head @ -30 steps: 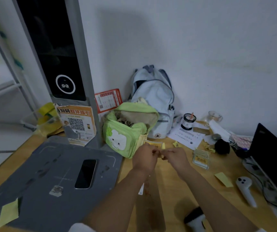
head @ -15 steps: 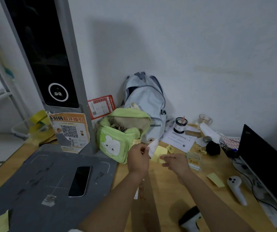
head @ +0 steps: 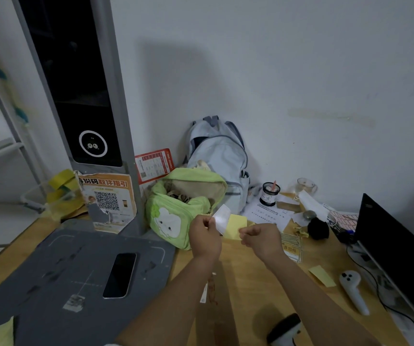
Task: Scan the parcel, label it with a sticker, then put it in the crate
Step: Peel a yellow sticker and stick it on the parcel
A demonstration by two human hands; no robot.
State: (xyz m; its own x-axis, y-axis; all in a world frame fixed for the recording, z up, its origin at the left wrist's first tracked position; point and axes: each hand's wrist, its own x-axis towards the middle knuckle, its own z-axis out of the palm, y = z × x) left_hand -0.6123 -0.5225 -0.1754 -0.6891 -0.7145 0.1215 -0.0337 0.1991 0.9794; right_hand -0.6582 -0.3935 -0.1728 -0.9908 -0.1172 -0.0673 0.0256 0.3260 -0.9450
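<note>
My left hand (head: pixel 204 237) pinches a white sticker (head: pixel 221 218) that stands up from its fingertips. My right hand (head: pixel 260 239) pinches the yellow backing paper (head: pixel 235 226), which is peeled apart from the sticker. Both hands are held over the wooden table (head: pixel 250 283), just right of a green pouch (head: pixel 176 216). A long brown parcel (head: pixel 216 308) lies on the table under my forearms, mostly hidden. A handheld scanner (head: pixel 284 329) lies at the bottom edge. No crate is in view.
A grey scanning mat (head: pixel 51 283) with a phone (head: pixel 120 274) fills the left. A tall kiosk post (head: pixel 81 96) stands behind it. A pale backpack (head: pixel 219 156) leans on the wall. A laptop (head: pixel 398 250), a white controller (head: pixel 352 290), papers and sticker sheets (head: pixel 291 247) crowd the right.
My hands have pulled apart, peeling the white sticker off its yellow backing. One second ago they were together with fingertips touching over the same spot.
</note>
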